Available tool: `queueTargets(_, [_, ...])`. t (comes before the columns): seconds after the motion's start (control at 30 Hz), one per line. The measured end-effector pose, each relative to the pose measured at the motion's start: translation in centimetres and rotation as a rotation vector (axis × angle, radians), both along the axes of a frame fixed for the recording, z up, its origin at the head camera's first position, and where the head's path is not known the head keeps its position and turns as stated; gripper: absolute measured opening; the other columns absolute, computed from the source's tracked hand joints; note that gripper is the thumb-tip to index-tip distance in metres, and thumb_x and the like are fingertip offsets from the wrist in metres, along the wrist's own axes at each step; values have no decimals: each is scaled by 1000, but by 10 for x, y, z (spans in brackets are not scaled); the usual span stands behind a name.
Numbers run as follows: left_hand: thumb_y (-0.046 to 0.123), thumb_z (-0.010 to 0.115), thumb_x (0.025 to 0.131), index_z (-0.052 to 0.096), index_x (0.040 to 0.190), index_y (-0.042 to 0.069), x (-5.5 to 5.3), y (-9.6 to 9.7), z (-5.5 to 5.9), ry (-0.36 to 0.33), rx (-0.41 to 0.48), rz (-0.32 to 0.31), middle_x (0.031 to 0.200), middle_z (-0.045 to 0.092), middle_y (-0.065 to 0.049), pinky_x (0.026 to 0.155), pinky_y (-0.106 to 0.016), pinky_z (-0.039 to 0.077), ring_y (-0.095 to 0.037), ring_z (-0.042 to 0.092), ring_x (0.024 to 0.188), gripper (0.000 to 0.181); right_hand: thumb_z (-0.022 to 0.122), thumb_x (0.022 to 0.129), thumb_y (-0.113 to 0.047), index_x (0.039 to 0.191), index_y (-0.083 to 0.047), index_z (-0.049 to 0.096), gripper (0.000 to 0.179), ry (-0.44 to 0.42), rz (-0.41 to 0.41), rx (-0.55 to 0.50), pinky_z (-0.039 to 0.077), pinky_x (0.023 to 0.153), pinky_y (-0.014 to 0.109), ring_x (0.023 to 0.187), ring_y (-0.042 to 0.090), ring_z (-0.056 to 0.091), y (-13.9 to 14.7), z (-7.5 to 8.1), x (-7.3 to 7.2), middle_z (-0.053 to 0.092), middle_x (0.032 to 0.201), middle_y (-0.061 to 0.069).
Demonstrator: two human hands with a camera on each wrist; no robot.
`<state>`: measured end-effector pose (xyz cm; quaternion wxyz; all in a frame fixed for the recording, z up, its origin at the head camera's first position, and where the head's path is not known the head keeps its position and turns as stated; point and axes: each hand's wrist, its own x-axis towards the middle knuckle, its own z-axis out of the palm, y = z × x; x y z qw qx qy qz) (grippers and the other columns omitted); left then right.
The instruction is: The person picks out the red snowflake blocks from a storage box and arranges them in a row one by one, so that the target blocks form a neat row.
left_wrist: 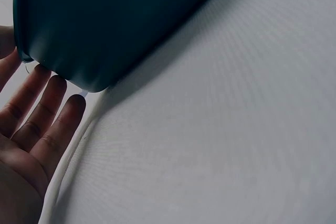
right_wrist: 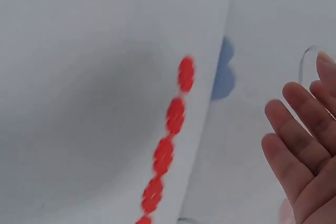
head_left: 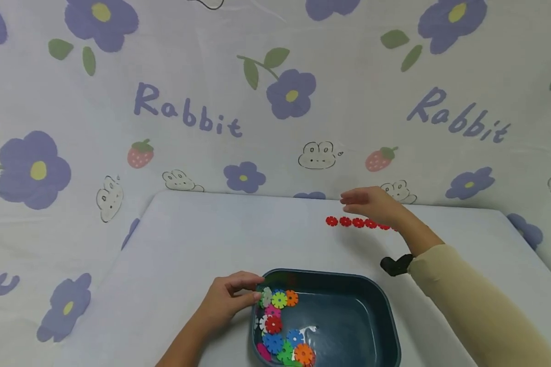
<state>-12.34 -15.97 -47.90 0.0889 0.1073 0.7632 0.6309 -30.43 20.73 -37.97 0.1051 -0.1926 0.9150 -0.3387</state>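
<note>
My left hand (head_left: 227, 300) pinches the rim of a dark teal plastic tray (head_left: 340, 272) at its far left corner. In the left wrist view, the fingers (left_wrist: 47, 124) lie along the tray's outer wall (left_wrist: 105, 30). Flower-shaped plastic snowflake discs (head_left: 273, 340) in several colours sit along the tray's left side. My right hand (head_left: 372, 202) hovers over the back of the table with nothing in it, fingers extended. Below it runs a row of red snowflake discs (head_left: 345, 221), also visible as red discs (right_wrist: 163, 156) in the right wrist view; the arm hides the row's right end.
A white table top (head_left: 202, 234) lies under everything, its back edge against a cloth (head_left: 188, 66) printed with flowers and rabbits. A black strap or device (head_left: 396, 265) shows at the right wrist, beside the beige sleeve (head_left: 477, 306).
</note>
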Motion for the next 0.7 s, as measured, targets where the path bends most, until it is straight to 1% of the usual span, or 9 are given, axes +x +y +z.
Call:
queueTargets(0.07, [24, 74, 89, 74, 113, 18, 0, -1, 0, -2, 2, 3, 118, 70, -1, 92, -27, 54, -22, 63, 111, 25, 67, 94, -26, 134, -14, 59, 42, -25, 35, -55, 53, 96, 48, 120, 29, 62, -9, 7, 8, 66, 128, 11])
queueTargets(0.17, [24, 75, 88, 74, 113, 18, -2, -2, 0, -2, 3, 11, 118, 70, -1, 92, -27, 55, -22, 63, 112, 26, 68, 93, -27, 132, -15, 61, 41, -98, 108, -154, 54, 96, 43, 116, 24, 64, -26, 14, 23, 68, 125, 7])
queueTargets(0.23, [25, 75, 88, 74, 113, 18, -2, -2, 0, -2, 2, 14, 118, 70, 0, 93, -27, 54, -21, 63, 112, 26, 68, 93, -26, 131, -14, 62, 40, -160, 163, -221, 54, 95, 40, 114, 23, 65, -37, 15, 35, 68, 125, 8])
queueTargets(0.3, [25, 75, 88, 74, 113, 19, -3, -2, 0, -1, -1, 16, 118, 70, 0, 93, -27, 54, -21, 63, 112, 26, 68, 93, -24, 130, -13, 62, 39, -224, 221, -276, 55, 93, 39, 111, 24, 67, -49, 15, 48, 68, 123, 9])
queueTargets(0.43, [24, 75, 88, 74, 113, 17, -3, -1, -1, 1, 5, 14, 118, 70, -1, 93, -27, 54, -22, 63, 111, 26, 69, 93, -21, 128, -13, 64, 37, -350, 336, -340, 58, 88, 39, 104, 29, 69, -70, 7, 73, 69, 118, 13])
queueTargets(0.53, [22, 74, 88, 74, 113, 15, -3, -1, -1, 7, 15, 9, 117, 70, -3, 91, -27, 55, -23, 64, 110, 26, 68, 93, -18, 128, -9, 63, 37, -460, 432, -368, 58, 87, 41, 101, 31, 70, -84, -4, 90, 69, 116, 18])
queueTargets(0.6, [22, 74, 88, 74, 113, 15, -2, 0, -1, 8, 18, 7, 117, 70, -3, 91, -27, 55, -23, 64, 110, 26, 68, 93, -16, 128, -4, 63, 38, -532, 493, -365, 58, 86, 42, 99, 32, 70, -92, -12, 99, 69, 113, 21])
queueTargets(0.7, [22, 74, 89, 73, 113, 16, -2, 0, -2, 10, 13, 2, 118, 70, -2, 92, -28, 55, -22, 64, 110, 25, 69, 92, -14, 128, -1, 62, 39, -598, 557, -314, 59, 82, 41, 92, 29, 71, -102, -25, 110, 71, 105, 19])
